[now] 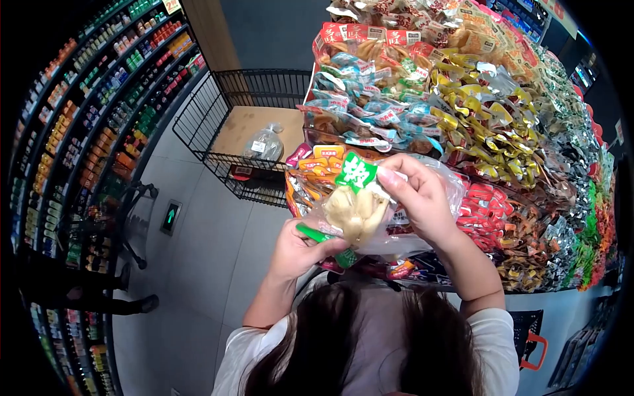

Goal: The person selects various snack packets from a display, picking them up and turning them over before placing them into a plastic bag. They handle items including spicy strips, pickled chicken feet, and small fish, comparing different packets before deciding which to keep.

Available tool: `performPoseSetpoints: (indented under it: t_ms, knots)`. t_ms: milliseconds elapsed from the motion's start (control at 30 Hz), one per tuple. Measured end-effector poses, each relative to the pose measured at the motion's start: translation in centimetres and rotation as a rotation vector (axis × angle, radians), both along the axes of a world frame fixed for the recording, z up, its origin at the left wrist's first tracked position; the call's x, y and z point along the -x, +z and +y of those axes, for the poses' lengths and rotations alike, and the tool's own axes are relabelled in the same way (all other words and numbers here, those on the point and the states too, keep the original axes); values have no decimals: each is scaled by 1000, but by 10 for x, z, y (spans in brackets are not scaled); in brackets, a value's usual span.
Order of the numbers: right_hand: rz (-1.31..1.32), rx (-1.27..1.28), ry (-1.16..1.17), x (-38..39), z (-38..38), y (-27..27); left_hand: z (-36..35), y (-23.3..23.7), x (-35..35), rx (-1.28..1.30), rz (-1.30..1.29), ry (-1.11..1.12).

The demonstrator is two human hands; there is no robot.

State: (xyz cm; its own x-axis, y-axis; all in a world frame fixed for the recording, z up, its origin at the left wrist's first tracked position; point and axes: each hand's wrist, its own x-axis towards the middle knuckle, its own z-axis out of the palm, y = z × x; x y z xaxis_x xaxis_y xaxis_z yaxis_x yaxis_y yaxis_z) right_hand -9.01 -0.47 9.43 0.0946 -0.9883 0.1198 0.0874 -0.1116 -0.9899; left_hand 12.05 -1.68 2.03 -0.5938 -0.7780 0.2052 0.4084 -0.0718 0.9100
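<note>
In front of me I hold a clear food packet (356,211) with a green label at the top and pale yellowish pieces inside that look like chicken feet. My right hand (422,201) pinches its upper right edge near the label. My left hand (300,252) grips the lower left end, thumb on top, at a green strip. Beside and beneath my right hand is a translucent plastic bag (452,188). Orange packets (323,158) lie just behind the held packet, and red packets (482,214) lie to the right of my right hand.
Yellow packets (472,112) and blue-and-white packets (356,92) fill the display. A black wire basket (191,119) with a bagged item (266,142) adjoins its left side. Drink shelves (109,99) line the far left. A person's dark-clothed legs (99,290) show at lower left.
</note>
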Motion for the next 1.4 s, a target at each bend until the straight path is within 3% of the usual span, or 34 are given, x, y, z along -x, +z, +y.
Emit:
performPoseSetpoints:
  t_ms: [133,467,667,767,1133,1400]
  knots:
    - [-118,-86,28,8,12,-13,26,13,24,-158,-10,137]
    - [-281,55,-100,48,49,-17,68,35,68,-31,-266,121]
    - [-416,21,-163,77,69,-30,86,34,99,-72,-227,112]
    - [-261,-6,-167,87,77,-30,89,24,103,-114,-237,89]
    - [-205,70,-241,80,62,-34,76,30,91,-121,-214,-51]
    - [-75,14,-41,67,43,-11,51,31,50,-16,-286,-6]
